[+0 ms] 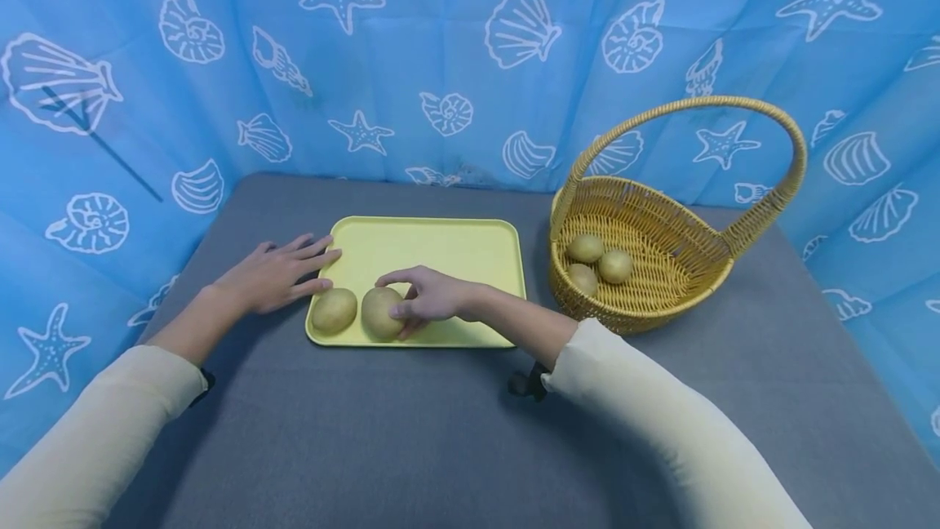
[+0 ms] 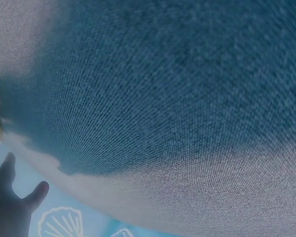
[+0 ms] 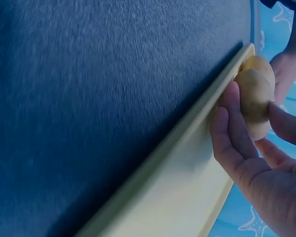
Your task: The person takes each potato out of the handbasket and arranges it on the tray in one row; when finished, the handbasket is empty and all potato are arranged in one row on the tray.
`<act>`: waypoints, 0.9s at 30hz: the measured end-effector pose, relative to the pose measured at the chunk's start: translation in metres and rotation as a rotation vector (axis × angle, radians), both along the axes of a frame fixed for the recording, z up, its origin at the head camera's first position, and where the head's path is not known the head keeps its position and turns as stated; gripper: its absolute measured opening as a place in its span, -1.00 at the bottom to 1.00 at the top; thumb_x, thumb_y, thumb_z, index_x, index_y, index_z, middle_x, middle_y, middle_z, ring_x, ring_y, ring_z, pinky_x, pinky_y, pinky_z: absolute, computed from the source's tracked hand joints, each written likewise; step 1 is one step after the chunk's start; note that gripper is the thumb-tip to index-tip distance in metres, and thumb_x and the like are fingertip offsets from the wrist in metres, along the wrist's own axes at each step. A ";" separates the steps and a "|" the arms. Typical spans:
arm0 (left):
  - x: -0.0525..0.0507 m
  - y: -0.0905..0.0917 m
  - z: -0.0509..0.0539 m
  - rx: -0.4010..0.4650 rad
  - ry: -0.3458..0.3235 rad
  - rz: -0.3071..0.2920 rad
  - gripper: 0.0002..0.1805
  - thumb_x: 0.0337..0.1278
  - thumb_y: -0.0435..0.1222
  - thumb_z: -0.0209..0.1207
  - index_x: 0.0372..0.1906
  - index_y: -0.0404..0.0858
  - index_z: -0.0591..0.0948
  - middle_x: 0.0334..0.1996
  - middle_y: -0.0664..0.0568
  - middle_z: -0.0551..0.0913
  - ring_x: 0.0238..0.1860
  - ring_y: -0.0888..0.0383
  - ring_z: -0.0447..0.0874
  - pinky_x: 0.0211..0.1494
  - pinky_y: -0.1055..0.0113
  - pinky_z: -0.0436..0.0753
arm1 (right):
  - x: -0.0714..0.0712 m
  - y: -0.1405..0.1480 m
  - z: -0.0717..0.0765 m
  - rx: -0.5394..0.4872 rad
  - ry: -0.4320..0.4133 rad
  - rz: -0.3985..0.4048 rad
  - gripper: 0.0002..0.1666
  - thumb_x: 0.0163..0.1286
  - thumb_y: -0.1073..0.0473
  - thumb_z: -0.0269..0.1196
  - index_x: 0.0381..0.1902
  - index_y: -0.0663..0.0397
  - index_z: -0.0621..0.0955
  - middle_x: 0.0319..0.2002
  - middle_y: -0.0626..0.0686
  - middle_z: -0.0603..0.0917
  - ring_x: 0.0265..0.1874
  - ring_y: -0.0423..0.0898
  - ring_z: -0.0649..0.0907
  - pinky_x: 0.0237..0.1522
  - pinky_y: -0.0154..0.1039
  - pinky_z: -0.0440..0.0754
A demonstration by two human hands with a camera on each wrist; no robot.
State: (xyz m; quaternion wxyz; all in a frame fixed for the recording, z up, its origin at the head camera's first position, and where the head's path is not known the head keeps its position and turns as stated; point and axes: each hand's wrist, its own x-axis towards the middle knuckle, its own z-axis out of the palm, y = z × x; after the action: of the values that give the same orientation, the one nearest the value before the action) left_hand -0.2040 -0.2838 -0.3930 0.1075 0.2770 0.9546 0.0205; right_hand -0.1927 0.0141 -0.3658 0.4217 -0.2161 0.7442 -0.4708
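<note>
A yellow rectangular tray [image 1: 426,239] lies on the table. In its front left corner sits a potato [image 1: 334,311]. Just right of it, my right hand [image 1: 433,298] holds another potato [image 1: 379,313] between thumb and fingers. That held potato [image 3: 255,96] appears in the right wrist view too, overlapping the one behind it. My left hand [image 1: 282,274] is spread with fairly straight fingers at the tray's left edge, fingertips over the rim, close to the corner potato. Only part of the left hand [image 2: 10,192] shows in the left wrist view.
To the right of the tray stands a wicker basket [image 1: 679,284] with a tall arched handle, holding three potatoes [image 1: 615,266]. A grey cloth [image 1: 352,431] covers the table. Behind it hangs a blue curtain [image 1: 411,47] printed with shells and starfish.
</note>
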 end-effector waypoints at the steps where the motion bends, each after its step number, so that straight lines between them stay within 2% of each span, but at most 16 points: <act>1: 0.000 0.000 0.000 -0.001 -0.002 0.002 -0.25 0.48 0.21 -0.15 0.57 -0.11 0.21 0.56 -0.15 0.08 0.52 -0.27 0.00 0.29 -0.47 0.14 | 0.001 -0.001 -0.001 0.002 0.002 0.001 -0.39 0.51 0.38 0.11 0.47 0.11 0.32 -0.23 0.25 0.64 -0.22 0.20 0.77 -0.08 -0.04 0.71; 3: 0.001 0.001 0.000 0.005 -0.001 0.000 -0.26 0.49 0.19 -0.14 0.56 -0.12 0.21 0.56 -0.16 0.08 0.52 -0.28 0.01 0.29 -0.48 0.14 | 0.001 -0.003 -0.003 0.014 0.034 0.013 -0.39 0.51 0.36 0.13 0.47 0.12 0.33 -0.24 0.23 0.66 -0.24 0.19 0.77 -0.11 -0.06 0.72; 7: 0.001 0.001 0.000 0.004 -0.004 0.002 -0.27 0.49 0.19 -0.14 0.56 -0.11 0.21 0.56 -0.14 0.08 0.53 -0.27 -0.01 0.30 -0.47 0.13 | 0.001 -0.006 -0.003 0.063 0.187 0.051 -0.39 0.48 0.26 0.21 0.44 0.15 0.37 -0.31 0.17 0.73 -0.30 0.11 0.78 -0.22 -0.25 0.68; 10: 0.001 0.002 0.001 0.000 -0.006 0.002 -0.26 0.49 0.19 -0.14 0.56 -0.12 0.21 0.56 -0.15 0.09 0.53 -0.27 -0.01 0.30 -0.47 0.13 | 0.000 -0.006 -0.003 0.098 0.262 0.052 -0.39 0.45 0.21 0.27 0.40 0.18 0.41 -0.34 0.13 0.75 -0.32 0.03 0.78 -0.27 -0.33 0.60; 12: 0.001 0.002 0.002 -0.004 -0.005 0.002 -0.26 0.49 0.19 -0.14 0.56 -0.11 0.21 0.56 -0.14 0.08 0.53 -0.27 -0.01 0.30 -0.47 0.13 | 0.000 -0.005 -0.002 0.101 0.263 0.033 -0.42 0.44 0.22 0.28 0.35 0.23 0.44 -0.34 0.14 0.75 -0.32 0.03 0.78 -0.25 -0.33 0.61; 16: 0.001 0.002 0.003 -0.002 0.004 -0.001 -0.28 0.50 0.18 -0.13 0.56 -0.12 0.23 0.56 -0.16 0.09 0.52 -0.28 0.00 0.29 -0.47 0.14 | 0.001 -0.004 -0.002 0.063 0.198 -0.023 -0.49 0.43 0.32 0.26 0.29 0.31 0.46 -0.31 0.23 0.74 -0.31 0.11 0.78 -0.21 -0.21 0.71; 19: 0.001 0.002 0.004 -0.014 0.006 0.000 -0.28 0.50 0.18 -0.14 0.56 -0.11 0.23 0.56 -0.16 0.09 0.52 -0.28 0.00 0.29 -0.47 0.15 | 0.003 -0.005 -0.002 0.024 0.137 -0.067 -0.51 0.42 0.38 0.24 0.28 0.35 0.45 -0.32 0.27 0.72 -0.30 0.18 0.78 -0.21 -0.12 0.74; 21: 0.001 0.002 0.004 -0.020 0.008 0.002 -0.28 0.50 0.18 -0.14 0.56 -0.11 0.23 0.56 -0.16 0.09 0.52 -0.28 0.00 0.29 -0.46 0.16 | 0.004 -0.006 -0.003 0.015 0.125 -0.083 -0.52 0.42 0.38 0.24 0.26 0.35 0.45 -0.33 0.27 0.71 -0.31 0.19 0.78 -0.21 -0.11 0.74; 27: 0.001 0.002 0.002 -0.001 0.011 -0.001 -0.26 0.48 0.19 -0.11 0.55 -0.13 0.24 0.55 -0.16 0.11 0.52 -0.29 0.02 0.29 -0.47 0.15 | 0.006 -0.007 -0.004 0.102 0.177 -0.074 -0.53 0.41 0.21 0.31 0.20 0.23 0.47 -0.35 0.22 0.75 -0.40 0.10 0.79 -0.29 -0.24 0.68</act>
State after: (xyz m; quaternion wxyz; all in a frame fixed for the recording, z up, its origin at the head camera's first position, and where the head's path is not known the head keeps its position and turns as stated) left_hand -0.2029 -0.2823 -0.3908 0.1026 0.2775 0.9551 0.0185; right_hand -0.1865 0.0071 -0.3697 0.3471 -0.2074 0.8091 -0.4264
